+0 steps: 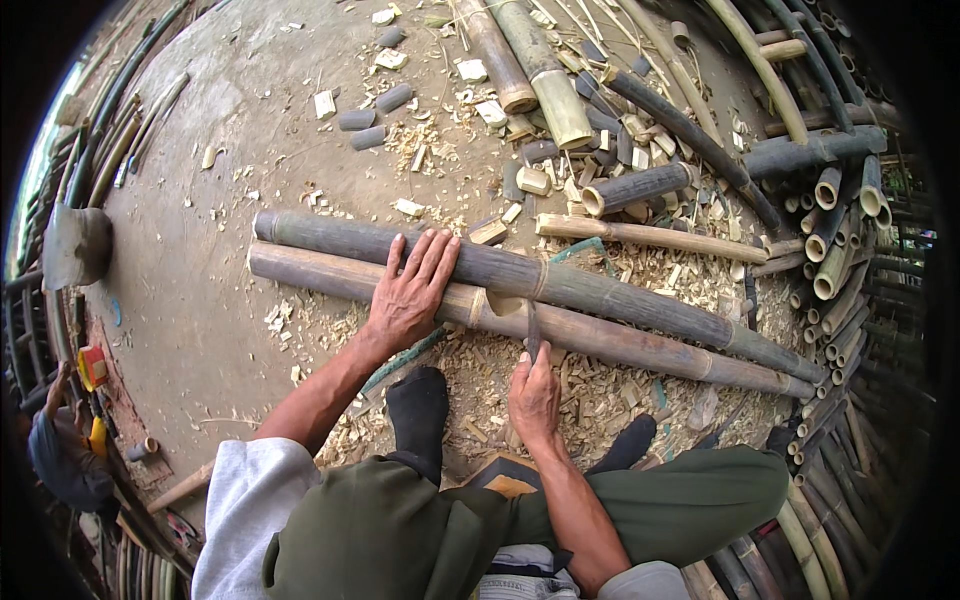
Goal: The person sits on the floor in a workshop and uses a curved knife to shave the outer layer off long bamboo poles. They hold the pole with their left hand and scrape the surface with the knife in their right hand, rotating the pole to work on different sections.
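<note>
Two long bamboo poles lie side by side, slanting from the left down to the right: a dark one [620, 292] on the far side and a browner one [640, 343] nearer me. My left hand [408, 295] lies palm down across both, fingers stretched out. To the right of it, a scooped notch [505, 303] shows pale wood in the nearer pole. My right hand [536, 398] is closed round a knife [533, 325], whose narrow dark blade stands against the notch's right end. The knife's handle is hidden in my fist.
Shavings [590, 420] and cut bamboo pieces [393, 97] litter the ground. Beyond the poles lie more bamboo lengths [555, 100], with stacked tubes [830, 250] at the right. My dark-socked foot [417, 405] rests close by the poles. Another person [68, 450] sits at the far left.
</note>
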A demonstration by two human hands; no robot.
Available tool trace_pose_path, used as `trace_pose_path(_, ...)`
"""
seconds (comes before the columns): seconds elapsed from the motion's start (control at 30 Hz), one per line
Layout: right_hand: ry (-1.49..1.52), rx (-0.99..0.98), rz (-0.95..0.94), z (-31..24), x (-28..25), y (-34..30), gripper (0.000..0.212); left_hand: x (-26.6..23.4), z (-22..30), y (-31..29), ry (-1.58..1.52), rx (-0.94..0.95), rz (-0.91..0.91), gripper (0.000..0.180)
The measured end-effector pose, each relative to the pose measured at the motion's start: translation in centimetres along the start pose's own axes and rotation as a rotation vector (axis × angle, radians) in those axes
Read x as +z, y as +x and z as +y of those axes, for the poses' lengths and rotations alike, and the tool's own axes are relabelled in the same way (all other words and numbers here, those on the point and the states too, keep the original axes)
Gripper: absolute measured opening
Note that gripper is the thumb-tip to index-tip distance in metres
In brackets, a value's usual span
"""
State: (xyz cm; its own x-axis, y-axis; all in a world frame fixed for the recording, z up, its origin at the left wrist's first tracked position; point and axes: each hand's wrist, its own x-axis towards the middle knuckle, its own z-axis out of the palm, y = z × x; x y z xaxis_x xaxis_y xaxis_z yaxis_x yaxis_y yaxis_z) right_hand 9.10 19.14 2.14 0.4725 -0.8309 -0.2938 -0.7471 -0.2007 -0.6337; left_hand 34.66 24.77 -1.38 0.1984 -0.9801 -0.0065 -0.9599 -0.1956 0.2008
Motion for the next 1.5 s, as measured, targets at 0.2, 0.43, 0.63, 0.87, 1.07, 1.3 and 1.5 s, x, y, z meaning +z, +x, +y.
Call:
trace_pose_path(0.2,0.010,-0.002,-0.013,0.7,0.2,-0.1,0.043,0.8,0.4,-0.5,-0.002,0.008,0.063,0.086)
trace_pose_path(0.43,-0.063,0.071,-0.075,-1.6,-0.8,0.6,0.032,0.7,0.2,-1.1,0.014,0.006,0.070,0.091)
trace_pose_path(0.63,0.145,0.156,-0.112,-2.8,-4.1,1.5,0.034,0.3,0.3,-1.0,0.029,0.015,0.089,0.090)
trace_pose_path(0.87,0.786,-0.038,0.281,-4.5,-22.2,-0.5,0.023,-1.2,1.4,-0.3,-0.085,-0.006,0.100,0.122)
trace_pose_path(1.07,1.122,-0.009,0.437,-2.1,-30.4,-11.0,0.026,-3.7,3.8,-0.3,0.029,0.035,0.097,0.115)
trace_pose_path(1.3,1.329,-0.050,0.498,2.0,-36.3,-21.2,0.029,-3.2,4.2,0.0,0.020,0.033,0.033,0.108)
trace_pose_path(1.5,1.272,0.008,0.470,3.4,-46.0,-28.5,0.032,-3.3,3.0,1.8,-0.024,0.002,-0.056,0.102)
